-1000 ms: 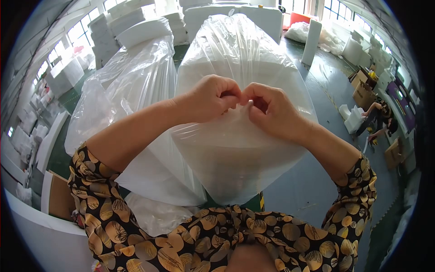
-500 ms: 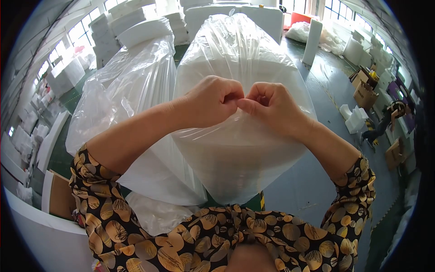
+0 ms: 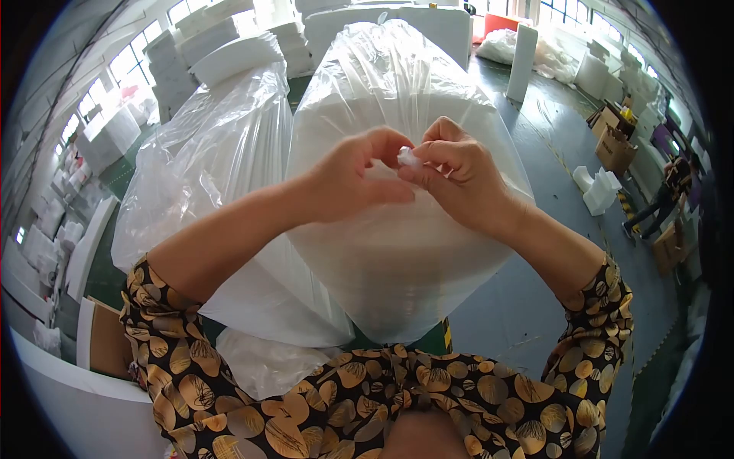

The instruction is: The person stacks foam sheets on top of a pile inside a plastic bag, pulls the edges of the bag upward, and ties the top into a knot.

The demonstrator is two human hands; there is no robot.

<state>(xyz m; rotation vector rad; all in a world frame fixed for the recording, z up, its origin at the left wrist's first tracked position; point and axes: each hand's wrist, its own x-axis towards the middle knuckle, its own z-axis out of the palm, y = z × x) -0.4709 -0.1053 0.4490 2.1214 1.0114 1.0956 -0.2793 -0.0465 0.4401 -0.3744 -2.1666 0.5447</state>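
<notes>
In the head view, a small crumpled white wad, like bunched plastic film (image 3: 407,156), is pinched between the thumb and fingers of my right hand (image 3: 470,180). My left hand (image 3: 348,180) is just to its left, thumb and fingers spread apart, index fingertip right at the wad. Both hands are over a large block-shaped stack wrapped in a clear plastic bag (image 3: 397,252). The bag's gathered top, with a small tuft, lies at the far end. Beside it on the left stands a second load under a clear plastic bag (image 3: 222,145).
Stacked white foam blocks (image 3: 390,30) stand behind the bags. An upright white slab (image 3: 522,65) is on the floor at the right. Further right are cardboard boxes (image 3: 614,149), white foam pieces (image 3: 600,191) and a person (image 3: 665,195). A cardboard panel (image 3: 107,336) stands low at the left.
My left fingers have opened and moved off the pinch, and the white wad now shows in my right fingers. The person at the right has become more upright. The view has shifted slightly.
</notes>
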